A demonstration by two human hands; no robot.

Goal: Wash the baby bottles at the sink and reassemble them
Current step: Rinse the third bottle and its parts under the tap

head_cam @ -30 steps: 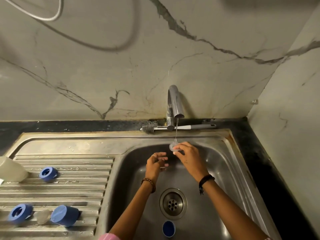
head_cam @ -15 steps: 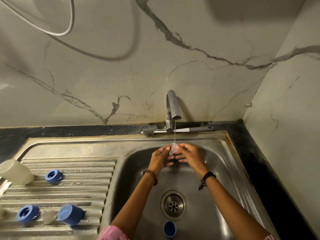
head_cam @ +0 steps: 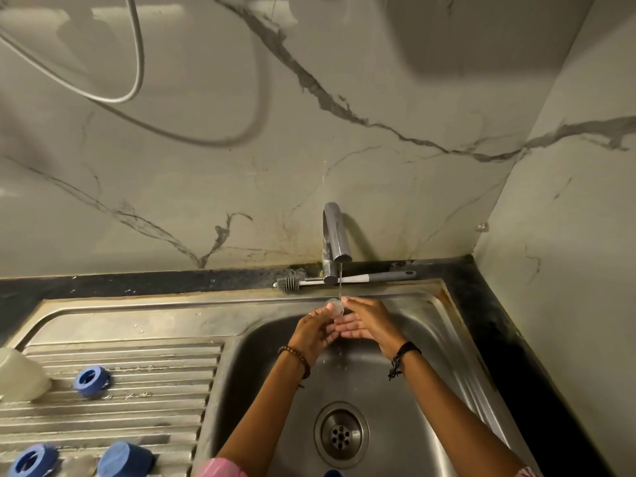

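A small clear silicone teat [head_cam: 335, 307] sits under the thin stream from the tap [head_cam: 335, 237]. My left hand [head_cam: 315, 330] and my right hand [head_cam: 366, 321] meet over the sink basin [head_cam: 444, 339] and both pinch the teat between their fingertips. On the ribbed drainboard [head_cam: 144, 401] lie a blue ring [head_cam: 91, 381], a second blue ring [head_cam: 32, 461], a blue cap [head_cam: 125, 457] and a clear teat [head_cam: 78, 466]. A pale bottle [head_cam: 19, 375] lies at the left edge.
A bottle brush [head_cam: 344, 279] lies on the ledge behind the tap. The drain [head_cam: 340, 433] is in the basin's middle, with a blue piece [head_cam: 333, 473] at the bottom edge. A marble wall closes the right side. A hose [head_cam: 137, 63] hangs on the back wall.
My left hand has come up to join my right hand at the teat under the water. The view has tilted upward.
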